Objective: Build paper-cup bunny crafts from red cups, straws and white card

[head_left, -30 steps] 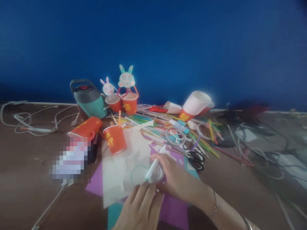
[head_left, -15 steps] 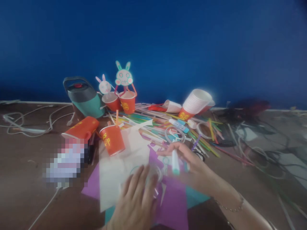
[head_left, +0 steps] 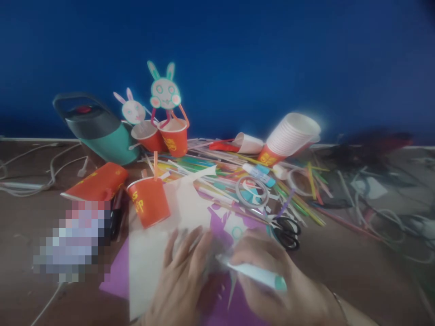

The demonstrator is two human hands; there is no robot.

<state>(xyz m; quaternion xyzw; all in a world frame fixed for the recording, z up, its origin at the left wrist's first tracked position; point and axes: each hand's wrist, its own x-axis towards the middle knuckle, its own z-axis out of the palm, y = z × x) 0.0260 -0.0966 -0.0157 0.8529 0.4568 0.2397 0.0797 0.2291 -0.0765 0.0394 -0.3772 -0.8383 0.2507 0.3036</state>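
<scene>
Over the purple sheet (head_left: 219,310), at the lower middle, the right hand (head_left: 265,276) pinches a marker (head_left: 254,272) between its fingers. This marker is slim and white, with a green end toward the right; its pale tip points left, too blurred to tell if it touches anything. The left hand (head_left: 181,276) lies palm down on the white paper (head_left: 146,258), fingers spread a little.
</scene>
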